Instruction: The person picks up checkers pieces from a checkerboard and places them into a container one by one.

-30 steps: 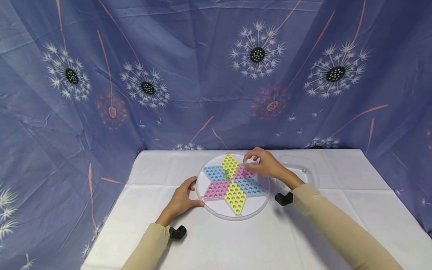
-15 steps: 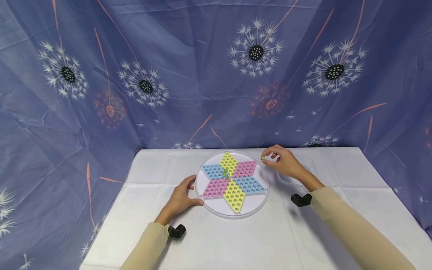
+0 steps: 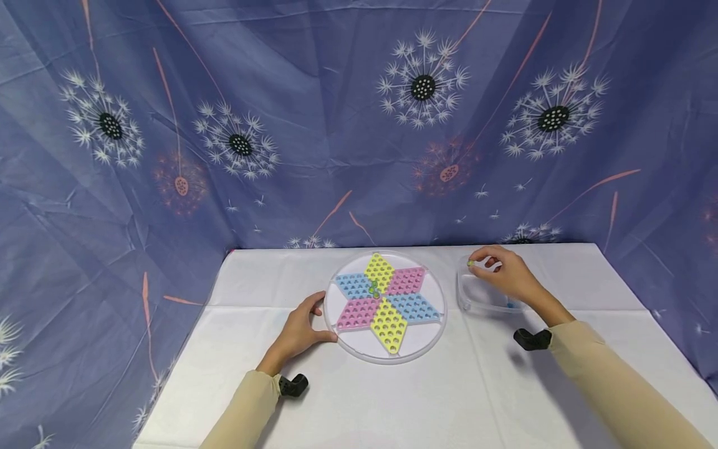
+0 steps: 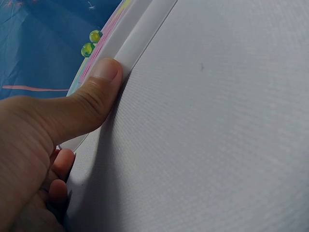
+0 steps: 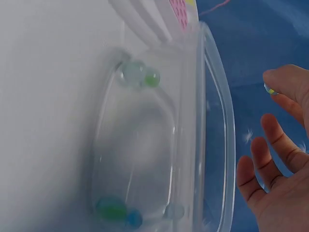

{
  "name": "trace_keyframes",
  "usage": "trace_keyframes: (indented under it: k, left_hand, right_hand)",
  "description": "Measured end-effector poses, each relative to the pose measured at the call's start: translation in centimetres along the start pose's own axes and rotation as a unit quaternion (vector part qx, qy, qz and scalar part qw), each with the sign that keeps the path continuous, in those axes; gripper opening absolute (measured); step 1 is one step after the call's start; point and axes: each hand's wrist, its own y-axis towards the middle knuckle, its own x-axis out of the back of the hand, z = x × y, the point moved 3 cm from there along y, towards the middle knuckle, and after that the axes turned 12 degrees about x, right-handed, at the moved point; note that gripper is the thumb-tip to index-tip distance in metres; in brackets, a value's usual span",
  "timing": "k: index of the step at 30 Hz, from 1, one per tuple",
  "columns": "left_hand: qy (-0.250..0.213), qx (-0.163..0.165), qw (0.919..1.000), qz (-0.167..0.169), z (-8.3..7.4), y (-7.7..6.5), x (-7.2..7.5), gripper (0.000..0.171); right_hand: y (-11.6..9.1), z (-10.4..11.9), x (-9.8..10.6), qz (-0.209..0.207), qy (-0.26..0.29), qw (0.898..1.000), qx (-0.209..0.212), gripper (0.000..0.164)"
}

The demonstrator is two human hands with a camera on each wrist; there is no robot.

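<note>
A round Chinese checkers board (image 3: 392,360) with a star of pink, yellow and blue points lies on the table. My left hand (image 3: 298,330) holds its left rim; in the left wrist view the thumb (image 4: 99,89) presses on the edge. Several yellow-green glass marbles (image 3: 374,290) sit near the star's centre. My right hand (image 3: 507,277) pinches another marble (image 5: 271,90) between thumb and index finger, above a clear plastic box (image 3: 477,306) right of the board. Its other fingers are loosely bent. The right wrist view shows green (image 5: 152,78) and blue marbles (image 5: 133,219) in the box.
A white cloth (image 3: 392,405) covers the table. Behind it hangs a blue curtain (image 3: 331,125) with dandelion prints. A small black device (image 3: 531,340) sits on the right wrist, another such device (image 3: 294,385) on the left.
My right hand has moved right, from over the board's pink point to above the clear box, with the marble still pinched. The left hand has stayed at the board's rim.
</note>
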Motion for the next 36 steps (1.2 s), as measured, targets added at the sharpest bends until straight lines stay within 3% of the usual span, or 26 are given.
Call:
trace_keyframes:
  k: [12,30,36]
  left_hand:
    - [-0.003,0.008,1.0,-0.002,0.1,-0.1,-0.1,0.107]
    - [0.0,0.012,0.9999,0.002,0.1,-0.1,-0.2,0.108]
    - [0.002,0.009,1.0,-0.003,-0.1,-0.1,-0.1,0.107]
  right_hand:
    - [-1.3,-1.5,0.7,0.004,-0.004,1.0,-0.012,0.021]
    - [-1.2,-2.0,-0.7,0.04,0.019,0.998,-0.035,0.025]
    - [-0.9,-2.4,-1.2,0.052,0.01,0.998,-0.031,0.018]
